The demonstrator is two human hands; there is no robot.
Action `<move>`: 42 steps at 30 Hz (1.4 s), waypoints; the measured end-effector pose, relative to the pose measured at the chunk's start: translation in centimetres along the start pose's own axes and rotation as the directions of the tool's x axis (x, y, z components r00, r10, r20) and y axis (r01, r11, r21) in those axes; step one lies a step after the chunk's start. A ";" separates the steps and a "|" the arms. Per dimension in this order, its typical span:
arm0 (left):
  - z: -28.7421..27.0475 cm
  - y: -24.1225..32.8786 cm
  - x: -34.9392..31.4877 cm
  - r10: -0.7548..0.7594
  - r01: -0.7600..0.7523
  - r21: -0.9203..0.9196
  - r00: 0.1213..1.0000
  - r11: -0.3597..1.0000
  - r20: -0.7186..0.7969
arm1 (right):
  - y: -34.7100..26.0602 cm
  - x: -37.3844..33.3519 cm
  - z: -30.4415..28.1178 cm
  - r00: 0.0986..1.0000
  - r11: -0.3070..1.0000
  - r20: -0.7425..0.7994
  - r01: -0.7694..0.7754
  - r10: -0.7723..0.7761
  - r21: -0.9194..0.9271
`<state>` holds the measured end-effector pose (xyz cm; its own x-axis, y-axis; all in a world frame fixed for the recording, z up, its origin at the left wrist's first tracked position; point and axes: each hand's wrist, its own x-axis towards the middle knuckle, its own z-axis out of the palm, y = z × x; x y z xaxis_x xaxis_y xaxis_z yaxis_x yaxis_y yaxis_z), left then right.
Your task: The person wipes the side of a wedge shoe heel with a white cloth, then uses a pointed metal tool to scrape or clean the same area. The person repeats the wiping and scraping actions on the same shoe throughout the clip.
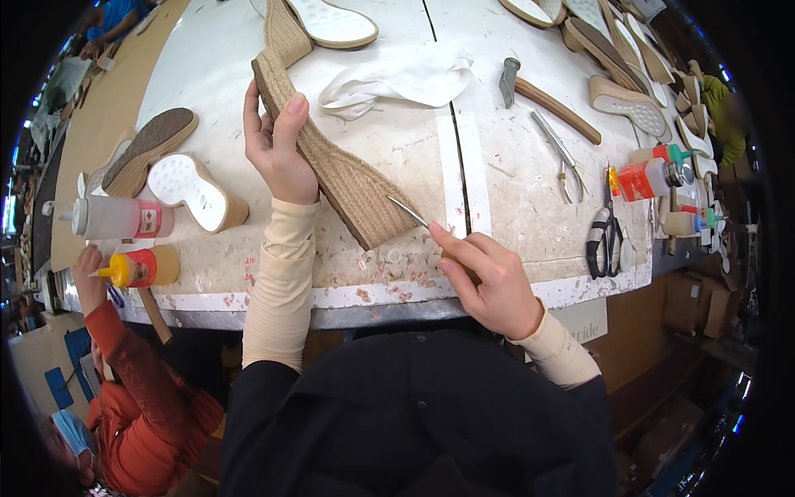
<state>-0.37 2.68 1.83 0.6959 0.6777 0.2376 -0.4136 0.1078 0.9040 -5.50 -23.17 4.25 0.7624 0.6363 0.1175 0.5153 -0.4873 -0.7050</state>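
Observation:
My left hand [281,147] is closed round the narrow front of a wedge shoe sole [348,178], its side wrapped in braided tan jute and its bottom brown. The sole is raised over the table on its side, thick heel end toward my right hand [489,277]. That hand grips an awl [411,212] with a slim metal shaft; its handle is mostly hidden in my fingers. The awl's point meets the jute near the heel end. Beyond my left hand, another jute wedge [286,37] lies close to the held one.
A white cloth [397,83], a hammer [546,103] and metal tweezers [561,153] lie on the worn white table [497,224]. Black-handled pliers [607,240] and glue bottles [642,180] are at right. More soles [199,190] and bottles [142,267] stand left, beside a co-worker in red [149,381].

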 end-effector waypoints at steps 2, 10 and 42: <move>0.0 0.0 0.0 0.003 -0.003 -0.004 1.000 1.000 0.004 | -0.1 0.0 -0.1 1.000 1.000 0.006 -0.006 0.006 -0.011; -0.1 -0.2 0.1 0.020 -0.020 0.060 1.000 0.998 0.005 | -0.3 0.2 0.2 0.994 0.941 0.038 -0.113 0.106 0.318; -0.6 -1.0 0.5 -0.092 0.086 -0.059 0.990 0.995 -0.109 | 1.8 -1.0 -1.4 0.995 0.958 -0.002 -0.093 0.097 0.273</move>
<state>0.08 3.34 0.89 0.6629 0.7401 0.1131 -0.3862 0.2087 0.8985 -4.78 -25.53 3.83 0.8094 0.5851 0.0501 0.3161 -0.3623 -0.8768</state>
